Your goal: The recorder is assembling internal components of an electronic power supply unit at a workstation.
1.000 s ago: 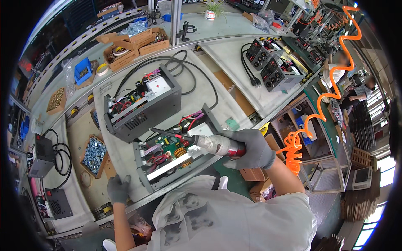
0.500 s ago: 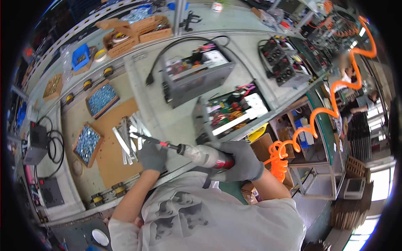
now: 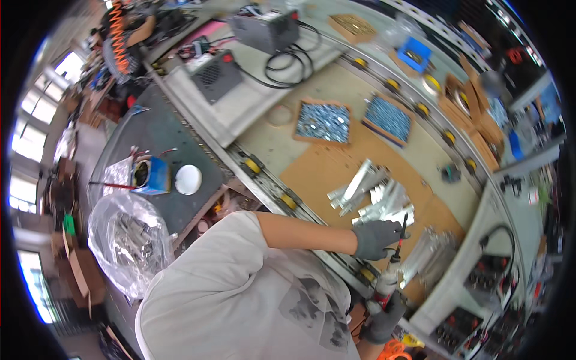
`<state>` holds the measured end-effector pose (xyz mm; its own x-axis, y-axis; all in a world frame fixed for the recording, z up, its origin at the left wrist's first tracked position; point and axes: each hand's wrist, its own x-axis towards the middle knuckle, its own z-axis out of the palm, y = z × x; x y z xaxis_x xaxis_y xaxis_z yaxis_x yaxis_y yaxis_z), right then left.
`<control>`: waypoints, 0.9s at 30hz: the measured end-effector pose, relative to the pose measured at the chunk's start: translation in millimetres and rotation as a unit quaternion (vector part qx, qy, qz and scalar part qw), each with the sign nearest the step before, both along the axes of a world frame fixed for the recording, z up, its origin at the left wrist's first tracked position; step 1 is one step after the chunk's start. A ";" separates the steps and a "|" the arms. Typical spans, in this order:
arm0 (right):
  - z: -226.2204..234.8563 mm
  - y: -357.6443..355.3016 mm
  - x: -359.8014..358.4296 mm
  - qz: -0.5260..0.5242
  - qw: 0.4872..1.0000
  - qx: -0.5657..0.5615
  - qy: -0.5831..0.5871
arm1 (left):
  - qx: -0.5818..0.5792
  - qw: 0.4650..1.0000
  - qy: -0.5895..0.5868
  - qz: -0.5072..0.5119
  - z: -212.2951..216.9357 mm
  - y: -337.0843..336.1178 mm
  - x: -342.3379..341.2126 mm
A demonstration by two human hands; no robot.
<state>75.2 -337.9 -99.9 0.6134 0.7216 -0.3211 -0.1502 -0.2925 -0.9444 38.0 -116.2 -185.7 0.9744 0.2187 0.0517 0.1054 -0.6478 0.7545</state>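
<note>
My right hand, in a grey glove, grips the body of an electric screwdriver at the lower right, close to my white shirt. Its thin bit points up and away from me. My left hand, also in a grey glove, reaches across from my bare forearm and curls around the front of the screwdriver. It sits at the near edge of a pile of shiny metal brackets lying on a brown cardboard mat.
Two trays of small screws lie beyond the mat. Grey power supply boxes stand at the far left. A rail with yellow rollers runs along the bench. A blue tub, white lid and plastic bag are left.
The view has swung left: the open electronic units slid to the lower right edge. My left hand came to the screwdriver's front and both hands now sit by the metal brackets.
</note>
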 end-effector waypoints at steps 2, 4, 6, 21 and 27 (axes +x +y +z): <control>-21.0 13.0 2.3 0.049 0.998 -0.009 0.044 | 0.082 0.982 -0.096 0.140 -7.9 64.5 -57.3; -40.9 23.8 0.3 0.046 0.995 0.013 0.087 | 0.137 0.949 0.018 0.285 19.4 127.9 -124.8; -64.5 25.2 8.8 0.142 0.981 -0.015 0.133 | 0.140 0.875 0.121 0.447 56.4 177.1 -198.3; -80.6 47.2 -2.2 0.372 0.900 -0.094 -0.207 | 0.194 0.722 0.479 0.461 70.7 336.2 -436.5; -59.9 71.8 1.0 0.428 0.872 -0.142 -0.191 | 0.178 0.722 0.496 0.448 76.7 321.0 -425.8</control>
<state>76.3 -266.1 -159.8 -0.0097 0.8925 -0.4510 0.5474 -0.3727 -0.7493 -387.8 204.8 -109.1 0.0454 0.9294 -0.3664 0.9771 -0.1176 -0.1773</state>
